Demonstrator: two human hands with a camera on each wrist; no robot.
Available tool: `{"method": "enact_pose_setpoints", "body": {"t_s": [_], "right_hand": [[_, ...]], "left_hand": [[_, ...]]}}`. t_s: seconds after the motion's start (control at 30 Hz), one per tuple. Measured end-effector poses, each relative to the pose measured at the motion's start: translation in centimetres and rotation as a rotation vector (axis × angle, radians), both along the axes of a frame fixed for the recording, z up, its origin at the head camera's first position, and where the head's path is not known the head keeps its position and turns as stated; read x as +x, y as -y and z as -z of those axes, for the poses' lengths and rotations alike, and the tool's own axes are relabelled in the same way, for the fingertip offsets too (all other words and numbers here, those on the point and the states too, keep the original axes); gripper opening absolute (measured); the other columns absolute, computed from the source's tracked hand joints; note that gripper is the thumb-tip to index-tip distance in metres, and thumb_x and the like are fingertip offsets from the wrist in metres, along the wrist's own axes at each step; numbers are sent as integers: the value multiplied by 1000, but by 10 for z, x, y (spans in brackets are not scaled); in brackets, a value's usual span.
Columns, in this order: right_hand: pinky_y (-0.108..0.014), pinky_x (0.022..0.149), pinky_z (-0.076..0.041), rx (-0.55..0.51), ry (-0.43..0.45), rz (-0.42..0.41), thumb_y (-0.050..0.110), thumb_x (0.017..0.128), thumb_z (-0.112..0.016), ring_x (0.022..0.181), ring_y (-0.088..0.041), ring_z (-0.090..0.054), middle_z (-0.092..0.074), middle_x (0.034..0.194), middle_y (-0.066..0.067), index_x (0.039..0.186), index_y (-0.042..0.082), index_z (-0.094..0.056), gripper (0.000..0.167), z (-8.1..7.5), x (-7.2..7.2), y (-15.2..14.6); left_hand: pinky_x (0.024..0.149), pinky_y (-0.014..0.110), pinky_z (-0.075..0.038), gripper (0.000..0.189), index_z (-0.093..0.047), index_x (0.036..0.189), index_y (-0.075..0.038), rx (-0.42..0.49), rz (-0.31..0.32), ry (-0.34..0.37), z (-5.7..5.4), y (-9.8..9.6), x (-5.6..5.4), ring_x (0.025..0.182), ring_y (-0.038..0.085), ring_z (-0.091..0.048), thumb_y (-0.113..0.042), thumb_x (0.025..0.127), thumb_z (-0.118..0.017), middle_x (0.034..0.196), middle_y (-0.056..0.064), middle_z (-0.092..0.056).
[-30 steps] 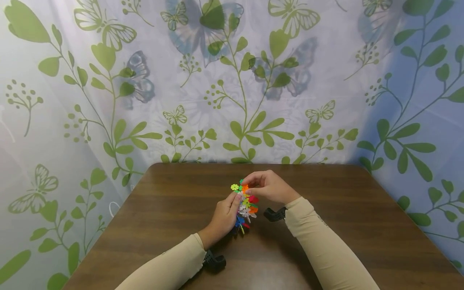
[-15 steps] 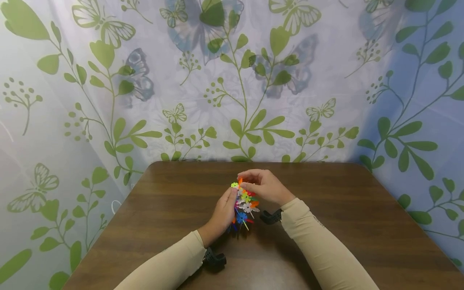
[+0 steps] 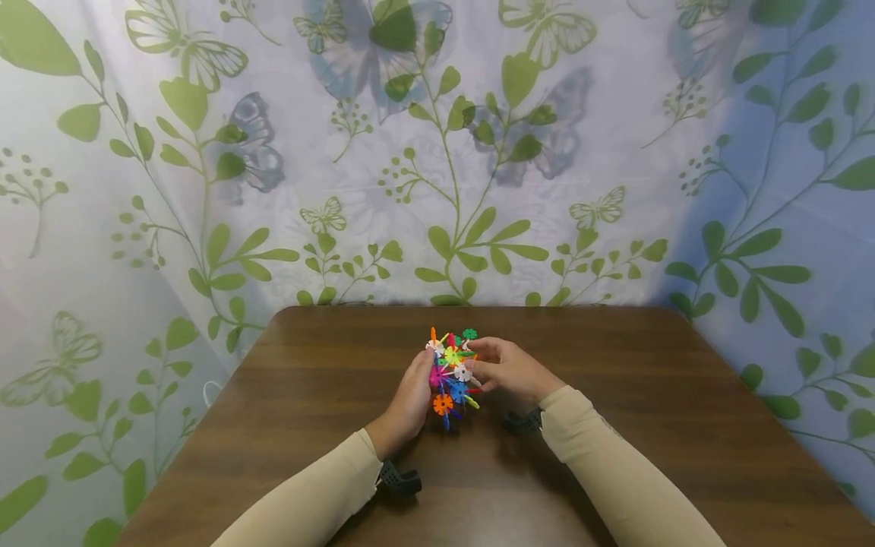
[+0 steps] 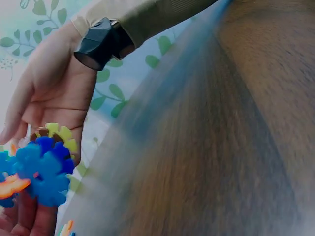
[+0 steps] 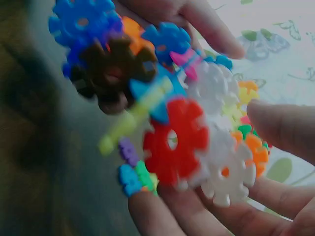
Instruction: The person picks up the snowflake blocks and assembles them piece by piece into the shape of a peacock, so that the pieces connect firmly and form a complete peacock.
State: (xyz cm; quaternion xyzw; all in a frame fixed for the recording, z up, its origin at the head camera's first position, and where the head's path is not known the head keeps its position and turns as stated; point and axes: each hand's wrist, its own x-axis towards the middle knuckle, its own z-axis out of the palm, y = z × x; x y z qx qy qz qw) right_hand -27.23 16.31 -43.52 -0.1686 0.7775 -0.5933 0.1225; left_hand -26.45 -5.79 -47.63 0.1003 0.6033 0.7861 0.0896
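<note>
A many-coloured cluster of interlocking flower-shaped plastic discs [image 3: 453, 355] is held between both hands over the table. My left hand [image 3: 405, 396] grips its left side, the thumb along the edge and the other fingers mostly hidden behind. From the right, my right hand [image 3: 514, 372] holds it with thumb and curled fingers around the white and orange discs. In the left wrist view a blue disc [image 4: 44, 173] lies against the left fingers. Filling the right wrist view are a red disc [image 5: 176, 141], a white disc [image 5: 229, 172] and a brown disc [image 5: 113, 66].
A brown wood-grain table [image 3: 328, 357] spreads beneath the hands. Behind it hangs a pale curtain [image 3: 383, 190] printed with leaves and butterflies. Each wrist wears a black camera mount, the left one [image 3: 402, 480] low over the tabletop.
The cluster has been turned, so an orange disc now faces up at its lower end. My right hand has come down from the top to its right side; my left hand shifted slightly left.
</note>
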Motion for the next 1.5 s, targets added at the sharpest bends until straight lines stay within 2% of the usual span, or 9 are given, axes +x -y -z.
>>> {"method": "enact_pose_setpoints", "body": {"t_s": [0.1, 0.2, 0.33, 0.47, 0.6, 0.83, 1.0, 1.23, 1.5], "right_hand": [[-49, 81, -62, -82, 78, 16, 17, 104, -70, 98, -34, -70, -64, 128, -24, 148, -10, -48, 56, 9, 2, -8], [-50, 80, -62, -149, 101, 49, 13, 104, -71, 101, -36, -70, -64, 124, -25, 143, -13, -51, 51, 14, 3, -19], [-50, 81, -62, -177, 117, 94, 12, 103, -72, 103, -37, -70, -65, 122, -25, 139, -13, -54, 47, 20, 2, -34], [-49, 83, -61, -168, 140, 147, 15, 103, -72, 101, -35, -71, -65, 122, -24, 140, -12, -53, 50, 23, 2, -49], [-45, 84, -61, -165, 156, 245, 17, 105, -70, 97, -32, -70, -63, 123, -23, 142, -12, -52, 50, 24, 1, -66], [-42, 84, -61, -165, 180, 308, 16, 107, -66, 94, -28, -70, -61, 124, -23, 144, -14, -49, 50, 27, -1, -91], [-39, 81, -61, -153, 183, 326, 16, 107, -66, 92, -27, -69, -61, 123, -22, 144, -14, -50, 50, 29, 2, -106], [-35, 86, -60, -60, 130, 374, 20, 107, -67, 100, -27, -68, -60, 130, -26, 141, -15, -53, 51, 36, 4, -118], [-37, 79, -60, 140, 35, 418, 20, 105, -70, 89, -28, -69, -71, 116, -20, 133, -12, -62, 43, 40, 12, -115]], "left_hand": [[100, 45, -54, 64, -37, 152, 5, 51, 84, 65, 1, -4, 0, 116, 33, -63, -48, 115, -38, 128, 22, -60], [97, 42, -55, 64, -36, 151, 4, 83, 135, 128, 1, -10, -3, 113, 24, -64, -48, 114, -40, 125, 14, -63], [100, 47, -53, 65, -37, 152, 7, 87, 163, 185, 0, -25, -7, 117, 27, -63, -46, 114, -43, 130, 18, -63], [109, 53, -45, 71, -32, 154, 10, 66, 130, 226, -1, -45, -9, 127, 35, -56, -44, 112, -49, 142, 24, -54], [117, 60, -31, 74, -28, 157, 7, 42, 77, 239, -3, -67, -11, 144, 45, -36, -44, 110, -55, 159, 24, -34], [113, 62, -38, 65, -32, 149, 2, 55, 53, 255, -6, -93, -11, 143, 52, -35, -44, 110, -55, 159, 26, -29], [112, 59, -41, 77, -34, 157, 5, -52, 64, 243, -7, -100, -8, 139, 52, -42, -54, 110, -48, 155, 28, -38], [92, 42, -57, 72, -61, 138, 9, -297, 48, 135, -13, -102, -7, 108, 30, -65, -56, 111, -43, 125, 19, -66], [87, 39, -55, 73, -66, 133, 5, -405, 45, 211, -21, -103, -5, 100, 27, -61, -60, 108, -46, 120, 12, -69]]}}
